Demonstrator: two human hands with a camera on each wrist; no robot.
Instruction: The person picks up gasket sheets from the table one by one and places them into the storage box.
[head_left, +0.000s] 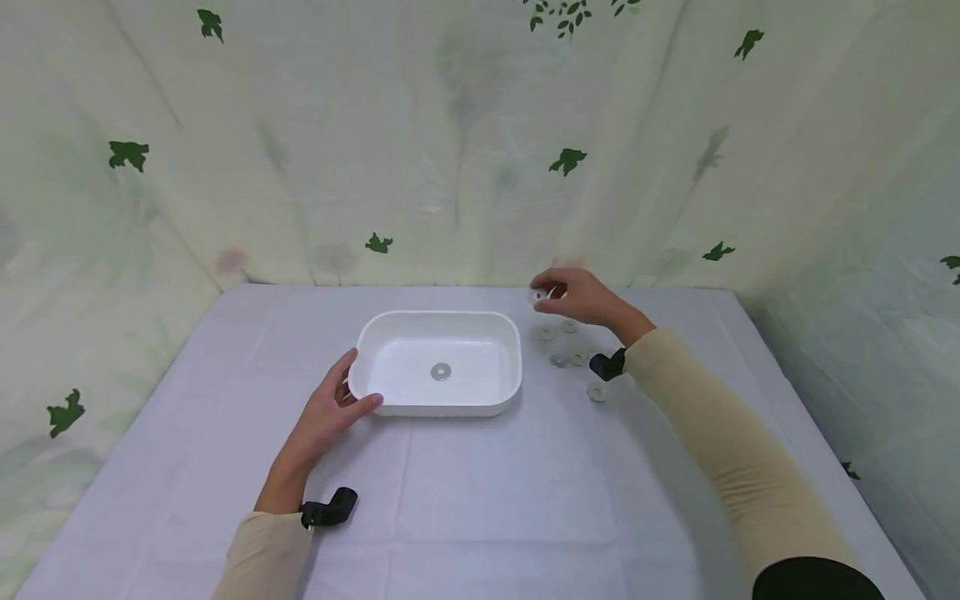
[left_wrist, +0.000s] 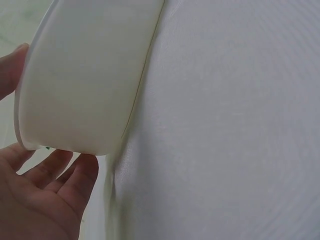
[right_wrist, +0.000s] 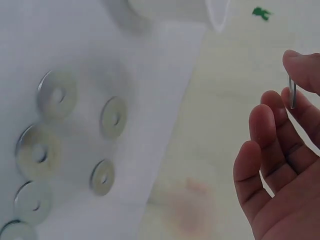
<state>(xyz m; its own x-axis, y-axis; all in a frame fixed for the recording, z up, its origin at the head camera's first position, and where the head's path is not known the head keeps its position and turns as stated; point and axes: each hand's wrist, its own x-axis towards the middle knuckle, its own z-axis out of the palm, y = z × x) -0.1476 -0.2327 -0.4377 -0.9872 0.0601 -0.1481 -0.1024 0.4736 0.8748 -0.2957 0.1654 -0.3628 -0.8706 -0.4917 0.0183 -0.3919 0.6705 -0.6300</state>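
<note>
A white rectangular tray [head_left: 405, 400] with rounded corners stands on the table, and one metal washer [head_left: 441, 372] lies flat on its bottom. At the tray's near left corner my left hand [head_left: 327, 417] grips the wall, thumb at the rim and fingers against the outer side; the left wrist view shows these fingertips on the wall [left_wrist: 80, 90]. Beyond the tray's far right corner, my right hand [head_left: 581, 298] is raised and pinches a flat washer [right_wrist: 292, 95] between thumb and forefinger. In the right wrist view that washer is seen edge-on, its other fingers loosely bent.
Several loose washers, one of them nearest me [head_left: 596, 392], lie scattered on the table right of the tray, below the right forearm. A white cloth [head_left: 510, 492] covers the table. Behind its far edge hangs a pale curtain [head_left: 450, 167] with green leaf shapes.
</note>
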